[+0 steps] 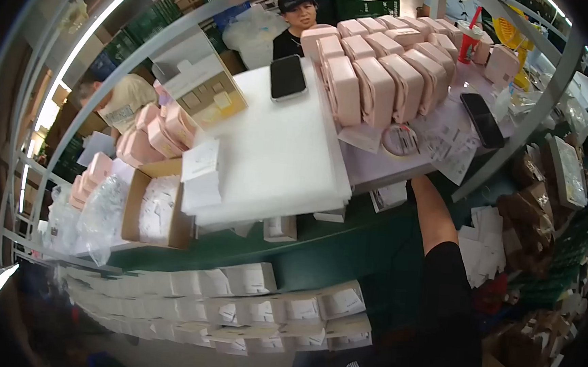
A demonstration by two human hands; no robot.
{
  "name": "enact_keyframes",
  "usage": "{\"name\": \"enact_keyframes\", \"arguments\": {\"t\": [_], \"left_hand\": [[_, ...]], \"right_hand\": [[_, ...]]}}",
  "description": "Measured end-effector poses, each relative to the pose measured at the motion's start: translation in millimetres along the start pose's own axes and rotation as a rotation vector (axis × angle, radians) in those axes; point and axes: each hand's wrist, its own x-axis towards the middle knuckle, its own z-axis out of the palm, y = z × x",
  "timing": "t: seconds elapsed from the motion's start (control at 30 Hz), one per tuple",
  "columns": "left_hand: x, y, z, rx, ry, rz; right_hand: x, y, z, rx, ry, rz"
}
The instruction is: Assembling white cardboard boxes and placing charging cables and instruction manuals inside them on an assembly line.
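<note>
My right forearm (pixel 435 214), in a black short sleeve, reaches forward under the edge of the raised shelf (pixel 390 176). The shelf hides my right hand, so its fingers do not show. Nearest to where it disappears is a small white box (pixel 390 197) on the green work surface (pixel 316 257). Further left under the shelf, another open white box (pixel 280 229) is partly visible. Rows of open white boxes (pixel 302 309) with white papers inside line the near side. My left hand is out of view.
On the shelf lie a stack of white foam sheets (pixel 269 154), two phones (pixel 288 79), pink cases (pixel 376 87), a tape roll (pixel 401 140) and a red-strawed cup (pixel 469 42). A carton of white slips (pixel 159 208) stands left. Metal posts (pixel 526 125) frame the shelf. Two people (pixel 296 23) face it.
</note>
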Motion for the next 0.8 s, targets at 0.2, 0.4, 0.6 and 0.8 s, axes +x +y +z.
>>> {"name": "enact_keyframes", "arguments": {"t": [0.2,0.4,0.6,0.8], "left_hand": [[10,-1,-18,0.418,-0.035,0.211],[-10,57,9,-0.045,0.014,0.079],[5,54,-10,0.044,-0.073,0.03],[23,100,-21,0.023,-0.083,-0.088]], "right_hand": [[38,-2,24,0.111,0.155,0.049],[-37,-47,11,0.161,0.084,0.118],[-94,-269,-132,0.625,-0.765,-0.033],[-217,-391,-124,0.256,-0.864,-0.646]]}}
